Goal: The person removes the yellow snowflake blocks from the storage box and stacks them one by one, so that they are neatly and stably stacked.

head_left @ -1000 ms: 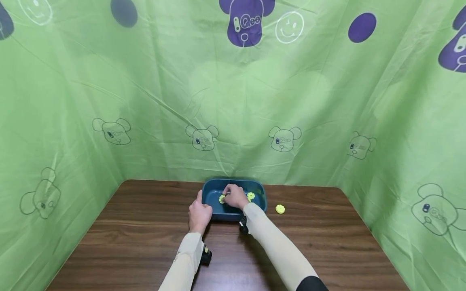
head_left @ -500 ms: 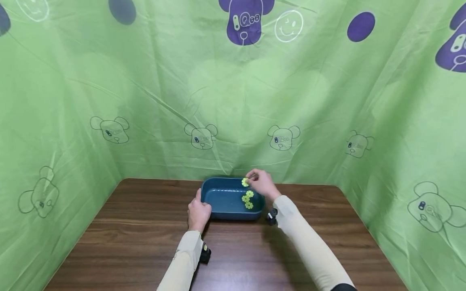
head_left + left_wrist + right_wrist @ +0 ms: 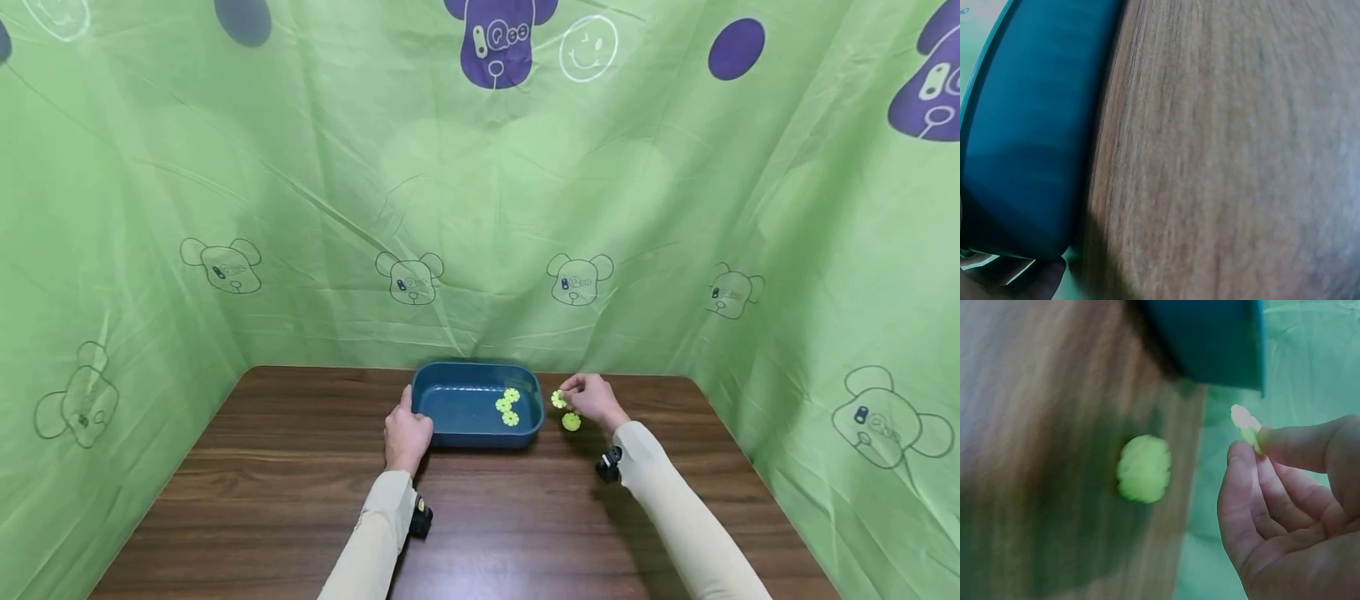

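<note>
A dark blue rectangular dish [image 3: 480, 440] stands at the back of the table, with three small yellow flower-shaped pieces [image 3: 511, 418] in its right half. My left hand [image 3: 407, 435] holds the dish's left end, index finger along the side. In the left wrist view its fingertips [image 3: 1047, 275] show against the dish's end. Right of the dish, my right hand [image 3: 594, 398] pinches another yellow flower-shaped piece [image 3: 1246, 428] between thumb and fingertips, raised off the table. Close by on the table lies a thicker-looking yellow flower-shaped piece [image 3: 1145, 469], possibly a stack; I cannot tell.
The brown wooden table [image 3: 480, 525] reaches back to a green printed curtain [image 3: 480, 217], which surrounds it behind and on both sides. The dish stands close to the curtain. Cameras are strapped to both wrists.
My right hand has moved from inside the dish, over its right rim, to the table on the right, with a yellow flower-shaped piece pinched. My left hand has stayed on the dish.
</note>
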A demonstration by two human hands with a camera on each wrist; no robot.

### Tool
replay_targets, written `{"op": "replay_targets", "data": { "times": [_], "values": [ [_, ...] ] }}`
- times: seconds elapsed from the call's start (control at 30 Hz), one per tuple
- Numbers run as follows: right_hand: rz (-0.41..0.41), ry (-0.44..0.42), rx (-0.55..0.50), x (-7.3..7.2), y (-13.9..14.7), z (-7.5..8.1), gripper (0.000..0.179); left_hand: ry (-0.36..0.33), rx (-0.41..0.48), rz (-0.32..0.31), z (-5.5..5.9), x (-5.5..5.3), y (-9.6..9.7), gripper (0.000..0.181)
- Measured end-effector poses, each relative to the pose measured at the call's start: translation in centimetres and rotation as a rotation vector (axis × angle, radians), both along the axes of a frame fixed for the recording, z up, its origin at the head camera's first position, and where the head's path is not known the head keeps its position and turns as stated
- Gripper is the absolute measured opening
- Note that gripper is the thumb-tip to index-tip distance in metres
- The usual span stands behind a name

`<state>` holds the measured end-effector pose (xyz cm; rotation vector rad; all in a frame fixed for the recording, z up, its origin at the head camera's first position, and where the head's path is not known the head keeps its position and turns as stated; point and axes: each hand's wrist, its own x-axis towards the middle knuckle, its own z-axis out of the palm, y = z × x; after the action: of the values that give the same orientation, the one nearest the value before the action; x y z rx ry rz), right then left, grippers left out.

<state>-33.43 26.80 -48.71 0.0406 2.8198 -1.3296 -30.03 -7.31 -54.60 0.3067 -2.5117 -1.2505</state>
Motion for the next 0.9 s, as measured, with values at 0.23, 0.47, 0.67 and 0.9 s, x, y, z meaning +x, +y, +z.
{"op": "replay_targets", "data": {
  "times": [0.23,0.47,0.67,0.9],
  "values": [
    [-0.026,-0.038,0.02,0.4,1.4,-1.1,0.015,0.01,-0.004,0.008,0.1,0.0,0.1,0.069],
    [-0.014,-0.054,0.048,1.1,2.6,-2.6,0.015,0.028,-0.009,0.016,0.0,0.1,0.2,0.069],
    [-0.015,-0.075,0.018,0.9,2.9,-3.6,0.016,0.015,-0.008,0.014,0.0,0.1,0.2,0.069],
    [-0.02,-0.081,0.081,0.8,2.7,-3.7,0.017,0.005,-0.006,0.007,0.1,0.1,0.2,0.068]
  ]
}}
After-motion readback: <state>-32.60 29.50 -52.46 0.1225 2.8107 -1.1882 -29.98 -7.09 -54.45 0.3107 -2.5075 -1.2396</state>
